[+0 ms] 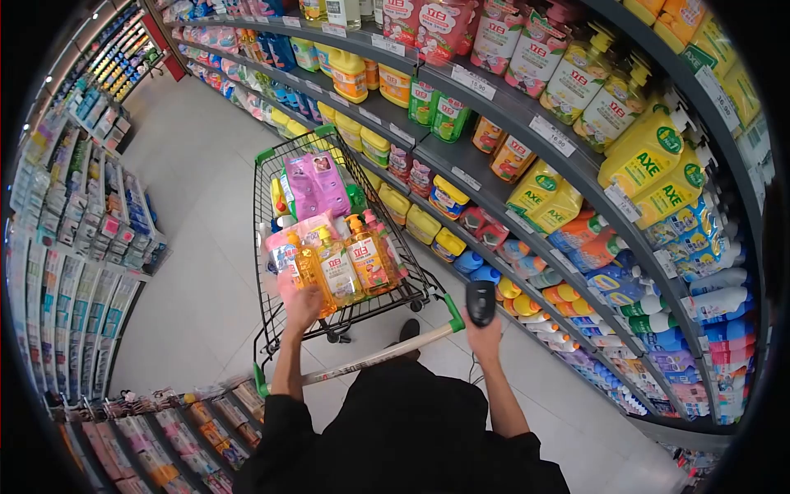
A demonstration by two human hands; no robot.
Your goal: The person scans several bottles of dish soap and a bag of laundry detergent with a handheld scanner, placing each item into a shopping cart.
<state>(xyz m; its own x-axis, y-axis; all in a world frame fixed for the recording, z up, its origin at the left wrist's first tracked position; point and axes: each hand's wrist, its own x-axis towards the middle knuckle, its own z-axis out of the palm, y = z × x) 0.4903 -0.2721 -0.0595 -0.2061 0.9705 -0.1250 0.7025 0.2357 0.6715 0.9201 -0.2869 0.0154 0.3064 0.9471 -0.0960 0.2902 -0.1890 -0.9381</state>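
Observation:
My left hand [303, 306] is closed at the lower end of a bottle of amber dish soap [308, 270] at the near left of the shopping cart [346, 319]; some fingers are hidden. Beside it stand a pale yellow pump bottle [339, 272] and an orange pump bottle [372, 262], both with white labels. Farther forward in the cart lie purple packs [316, 183]. Right of the cart's handle [383, 356], my right hand [485, 336] grips a black handheld barcode scanner [480, 303], its rounded head pointing upward.
Shelves of bottles [559, 193] curve along the right side, with yellow AXE bottles [654, 169] and price tags [553, 136]. Racks of small packages [90, 206] stand on the left. Tiled floor [193, 198] runs between them. A low display [156, 449] is at bottom left.

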